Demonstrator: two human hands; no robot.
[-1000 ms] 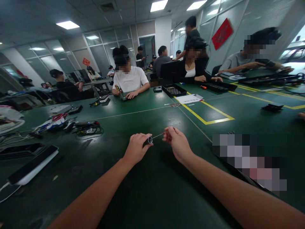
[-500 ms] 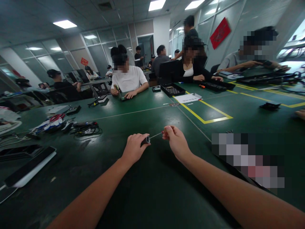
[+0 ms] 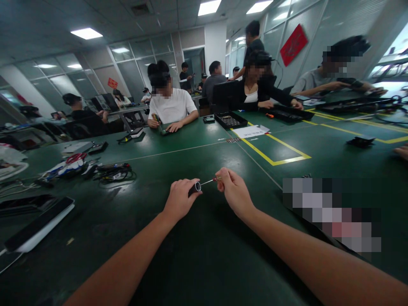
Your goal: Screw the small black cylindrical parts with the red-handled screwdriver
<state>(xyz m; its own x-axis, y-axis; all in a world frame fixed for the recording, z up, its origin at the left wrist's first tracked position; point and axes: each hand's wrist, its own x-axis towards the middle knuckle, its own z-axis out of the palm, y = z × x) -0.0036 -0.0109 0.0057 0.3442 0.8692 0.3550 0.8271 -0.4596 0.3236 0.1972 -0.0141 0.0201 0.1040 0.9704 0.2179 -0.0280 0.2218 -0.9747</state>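
My left hand (image 3: 180, 196) is closed around a short dark cylinder (image 3: 197, 187) with a pale ring at its end, which faces right. Most of the cylinder's body is hidden by my fingers. My right hand (image 3: 235, 189) pinches the handle of a small screwdriver (image 3: 216, 179), reddish at the collar. Its thin metal shaft points left to the ringed end of the cylinder. Whether the tip sits inside the ring or only touches it, I cannot tell. Both hands are held above the green table (image 3: 178, 272).
Left lie bundled cables (image 3: 116, 172), a black-and-white device (image 3: 41, 223) and tangled wires (image 3: 70, 163). Farther back are a black parts tray (image 3: 230, 119), a white paper (image 3: 251, 131) and yellow tape (image 3: 291, 160). Co-workers sit across the table. A blurred-out patch covers something at right.
My right hand has shifted slightly left, and more of the screwdriver's handle shows. My left hand and the cylinder stay nearly in place. A co-worker at the back right has moved an arm.
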